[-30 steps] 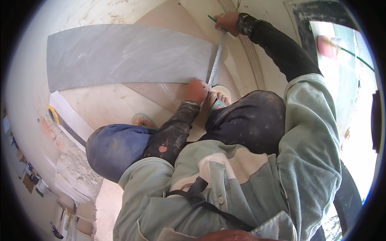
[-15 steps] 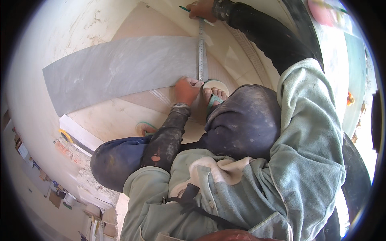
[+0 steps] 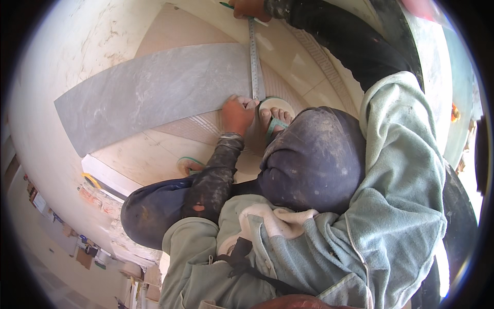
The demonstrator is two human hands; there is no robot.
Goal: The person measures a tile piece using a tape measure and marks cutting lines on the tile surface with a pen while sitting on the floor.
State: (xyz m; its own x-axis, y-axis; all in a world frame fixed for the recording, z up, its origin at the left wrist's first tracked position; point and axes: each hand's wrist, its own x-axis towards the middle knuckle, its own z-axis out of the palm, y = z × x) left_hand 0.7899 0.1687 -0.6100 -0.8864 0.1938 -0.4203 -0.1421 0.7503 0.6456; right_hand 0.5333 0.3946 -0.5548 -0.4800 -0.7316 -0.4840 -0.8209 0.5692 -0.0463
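Observation:
A long grey stone-look tile (image 3: 154, 95) lies flat on a beige tiled floor. Across its right end lies a metal ruler (image 3: 253, 56), running away from me. My left hand (image 3: 237, 114) presses the ruler's near end down at the tile's lower right corner. At the ruler's far end my right hand (image 3: 250, 7) holds a green pencil (image 3: 226, 5) against the ruler. My knees in dark dusty trousers (image 3: 314, 159) fill the middle of the view.
My foot in a green-strapped sandal (image 3: 275, 116) rests just right of the left hand. The other sandal (image 3: 188, 165) shows lower left. A white raised edge (image 3: 110, 177) borders the floor at left, with rubble and small items beyond it.
The view has swung, so the ruler now runs straight up the picture. Both hands stay at the ruler's two ends on the grey tile.

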